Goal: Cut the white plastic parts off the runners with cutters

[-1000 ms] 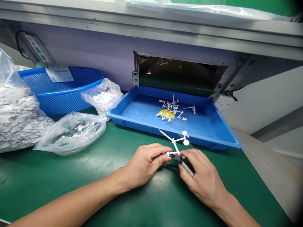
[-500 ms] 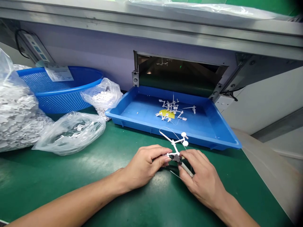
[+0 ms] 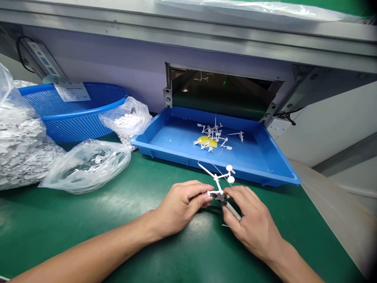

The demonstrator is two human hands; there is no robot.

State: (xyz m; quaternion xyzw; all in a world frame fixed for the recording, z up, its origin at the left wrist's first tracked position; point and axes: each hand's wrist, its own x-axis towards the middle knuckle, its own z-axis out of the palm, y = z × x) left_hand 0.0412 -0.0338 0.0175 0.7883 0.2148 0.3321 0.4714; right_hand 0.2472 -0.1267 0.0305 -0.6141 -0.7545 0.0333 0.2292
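Note:
My left hand (image 3: 184,202) pinches one end of a white plastic sprue (image 3: 217,183), a branched piece with small round discs at its far tip. In my right hand (image 3: 255,220) is a pair of cutting pliers (image 3: 232,210) with pale handles; its dark jaws are against the sprue close to my left fingertips. Whether the jaws are closed is hidden. A thin clear strand loops up from around the sprue. Several more white sprues (image 3: 216,133) lie in the blue tray (image 3: 253,157) just beyond my hands, around a yellow patch (image 3: 210,141).
On the left of the green table (image 3: 165,255) are a large bag of white parts (image 3: 20,145), an open bag with a few pieces (image 3: 88,167), a small bag of discs (image 3: 126,120) and a blue mesh basket (image 3: 79,118). Behind the tray is a wall opening (image 3: 220,94).
Both hands, the sprue and the pliers stay nearly in place. The thin strand end below my right hand has shifted right and shows less. The view has moved very slightly.

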